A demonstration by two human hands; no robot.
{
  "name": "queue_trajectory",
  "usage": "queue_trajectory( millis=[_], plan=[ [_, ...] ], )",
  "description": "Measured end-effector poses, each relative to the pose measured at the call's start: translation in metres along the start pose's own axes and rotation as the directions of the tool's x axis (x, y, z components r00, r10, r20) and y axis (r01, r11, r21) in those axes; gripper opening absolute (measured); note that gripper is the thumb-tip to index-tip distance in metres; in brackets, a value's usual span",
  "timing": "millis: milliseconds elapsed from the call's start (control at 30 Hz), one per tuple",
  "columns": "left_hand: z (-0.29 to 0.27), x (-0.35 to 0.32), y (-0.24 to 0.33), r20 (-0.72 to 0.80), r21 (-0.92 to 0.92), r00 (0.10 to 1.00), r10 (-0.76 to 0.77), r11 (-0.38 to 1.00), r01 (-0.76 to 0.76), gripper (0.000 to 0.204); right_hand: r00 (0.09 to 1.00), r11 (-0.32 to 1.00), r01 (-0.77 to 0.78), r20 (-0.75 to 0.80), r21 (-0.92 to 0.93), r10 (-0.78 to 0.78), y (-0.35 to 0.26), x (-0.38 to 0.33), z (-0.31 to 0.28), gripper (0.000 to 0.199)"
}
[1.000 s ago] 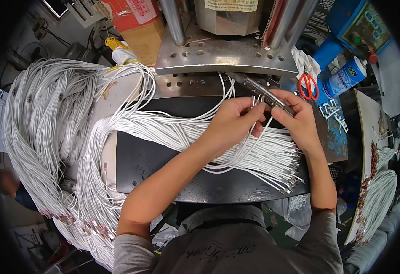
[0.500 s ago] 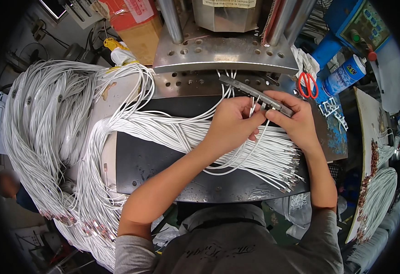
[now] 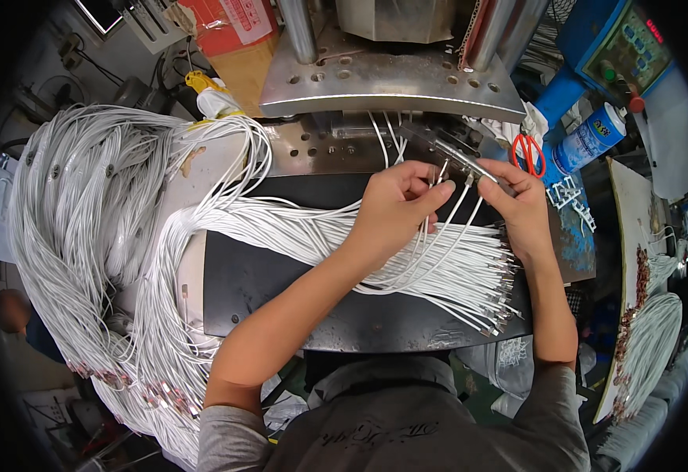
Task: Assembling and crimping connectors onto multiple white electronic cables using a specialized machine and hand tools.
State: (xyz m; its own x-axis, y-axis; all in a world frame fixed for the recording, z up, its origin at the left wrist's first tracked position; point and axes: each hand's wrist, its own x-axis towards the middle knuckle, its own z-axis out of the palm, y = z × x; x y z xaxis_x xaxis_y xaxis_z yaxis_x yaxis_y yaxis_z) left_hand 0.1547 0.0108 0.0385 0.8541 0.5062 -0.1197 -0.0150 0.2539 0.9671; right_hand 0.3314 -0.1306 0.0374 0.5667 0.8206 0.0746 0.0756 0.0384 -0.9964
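My right hand (image 3: pixel 522 206) grips the right end of a narrow metal bar (image 3: pixel 456 155), thumb in front and fingers behind. The bar slants down to the right. White cables (image 3: pixel 460 206) hang from its near edge, their metal connector ends against it. My left hand (image 3: pixel 397 206) pinches another white cable (image 3: pixel 442 171) by its end, close to the bar's middle; more thin cables trail below its fingers. Under both hands lies a thick bundle of white cables (image 3: pixel 305 228) on the black tabletop (image 3: pixel 265 291), its metal-tipped ends fanned out to the right.
A steel press plate (image 3: pixel 391 94) with posts stands behind the hands. At right are red-handled scissors (image 3: pixel 527 155), a blue spray can (image 3: pixel 592 140), white plastic scraps (image 3: pixel 570 197) and a control box (image 3: pixel 631 47). Heaped cables (image 3: pixel 69 212) fill the left side; a board (image 3: pixel 625 283) stands far right.
The bar has turned and shifted slightly right in my right hand. More cable now shows hanging from its near edge, and my left fingers have moved slightly. The view has shifted a little.
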Motion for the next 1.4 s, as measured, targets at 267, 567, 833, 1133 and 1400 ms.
queue_trajectory(
  millis=[267,567,833,1133,1400],
  plan=[
    [0.002,0.001,0.002,0.025,-0.095,0.996,-0.09,0.991,0.092,0.023,0.998,0.998,-0.051,0.032,0.02,0.05,-0.003,-0.001,0.003,0.038],
    [-0.001,0.002,0.002,0.006,-0.071,0.994,-0.111,0.991,0.112,0.025,0.998,0.984,0.053,0.046,-0.168,-0.046,-0.008,-0.001,0.004,0.036],
    [-0.014,0.01,0.004,-0.032,-0.099,0.997,-0.064,0.993,0.061,0.029,0.998,0.997,0.005,-0.067,-0.078,-0.01,-0.006,0.001,-0.001,0.035],
    [-0.01,0.009,0.001,-0.012,-0.008,0.999,-0.042,0.999,0.042,0.024,1.0,0.999,-0.015,-0.017,-0.038,0.014,-0.005,0.001,0.002,0.035],
    [-0.01,0.004,0.01,0.023,0.301,0.995,0.101,0.948,-0.103,0.023,0.999,0.982,-0.028,0.026,-0.185,0.033,-0.02,-0.001,-0.007,0.033]
  ],
)
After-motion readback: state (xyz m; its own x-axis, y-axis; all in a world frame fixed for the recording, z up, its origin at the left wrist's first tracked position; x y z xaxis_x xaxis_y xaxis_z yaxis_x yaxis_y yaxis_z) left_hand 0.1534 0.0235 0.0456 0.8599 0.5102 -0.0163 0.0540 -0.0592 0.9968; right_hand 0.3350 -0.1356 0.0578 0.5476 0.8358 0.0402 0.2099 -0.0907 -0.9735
